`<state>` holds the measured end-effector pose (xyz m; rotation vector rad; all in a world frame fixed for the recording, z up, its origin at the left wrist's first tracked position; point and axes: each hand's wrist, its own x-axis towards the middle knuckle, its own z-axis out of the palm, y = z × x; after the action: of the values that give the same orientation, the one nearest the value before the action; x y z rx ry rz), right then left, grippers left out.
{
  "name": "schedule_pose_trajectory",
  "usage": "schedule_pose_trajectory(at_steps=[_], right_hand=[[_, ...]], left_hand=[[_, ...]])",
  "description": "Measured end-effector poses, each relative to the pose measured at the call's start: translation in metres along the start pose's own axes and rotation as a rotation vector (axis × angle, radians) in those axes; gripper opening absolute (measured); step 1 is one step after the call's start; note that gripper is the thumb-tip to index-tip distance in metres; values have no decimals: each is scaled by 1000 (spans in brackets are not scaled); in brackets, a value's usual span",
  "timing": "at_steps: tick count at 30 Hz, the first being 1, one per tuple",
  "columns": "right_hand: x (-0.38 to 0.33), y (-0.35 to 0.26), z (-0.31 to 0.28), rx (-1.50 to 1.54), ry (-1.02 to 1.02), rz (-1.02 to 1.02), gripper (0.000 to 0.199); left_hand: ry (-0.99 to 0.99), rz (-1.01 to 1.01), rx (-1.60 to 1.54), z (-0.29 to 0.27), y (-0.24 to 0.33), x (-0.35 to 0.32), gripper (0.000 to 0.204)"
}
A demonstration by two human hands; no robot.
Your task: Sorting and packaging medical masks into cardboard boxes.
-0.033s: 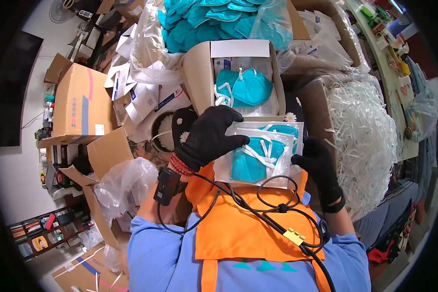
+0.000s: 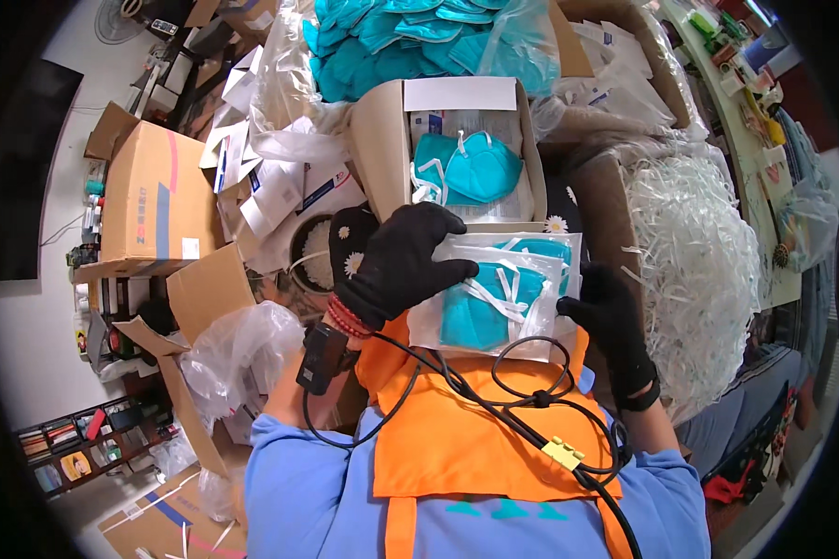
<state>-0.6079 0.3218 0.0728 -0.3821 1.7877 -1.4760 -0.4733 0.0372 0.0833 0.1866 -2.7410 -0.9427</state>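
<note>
A: Where's the stack of bagged masks [image 2: 499,293]?

B: In the lap, on the orange apron [image 2: 457,438], just below the open cardboard box [image 2: 382,149] with one teal mask [image 2: 471,168] lying in it. Left hand [image 2: 405,261], black glove, lies flat on the stack's top left, fingers spread, pressing rather than closed round anything. Right hand [image 2: 611,321] takes the right edge; fingers curled on it, how firmly I can't tell.

A: Handling?

B: Likely light, soft, springy. Clear film looks slick, so the bags will probably slide over each other. Better to pinch both side edges across the whole stack than the top bag alone.
</note>
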Motion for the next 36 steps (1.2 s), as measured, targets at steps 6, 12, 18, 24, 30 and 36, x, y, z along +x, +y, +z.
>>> schedule_pose_trajectory(at_steps=[6, 12, 18, 24, 30, 36], right_hand=[[-15, -4, 15, -197, 24, -35, 43], [-19, -12, 24, -457, -109, -376, 35], [-7, -17, 13, -384, 132, -293, 33], [28, -54, 11, -602, 449, -398, 27], [90, -87, 14, -854, 404, -863, 16], [101, -100, 36, -1004, 433, -1001, 9]], left_hand=[[-89, -47, -72, 0, 5, -6, 48], [-127, -48, -148, 5, -3, -13, 43], [-86, -134, -498, -22, 1, 3, 22], [263, 122, -98, -20, -21, 20, 34], [572, -152, -108, 0, -56, 46, 24], [727, -114, -235, 2, -61, 63, 37]])
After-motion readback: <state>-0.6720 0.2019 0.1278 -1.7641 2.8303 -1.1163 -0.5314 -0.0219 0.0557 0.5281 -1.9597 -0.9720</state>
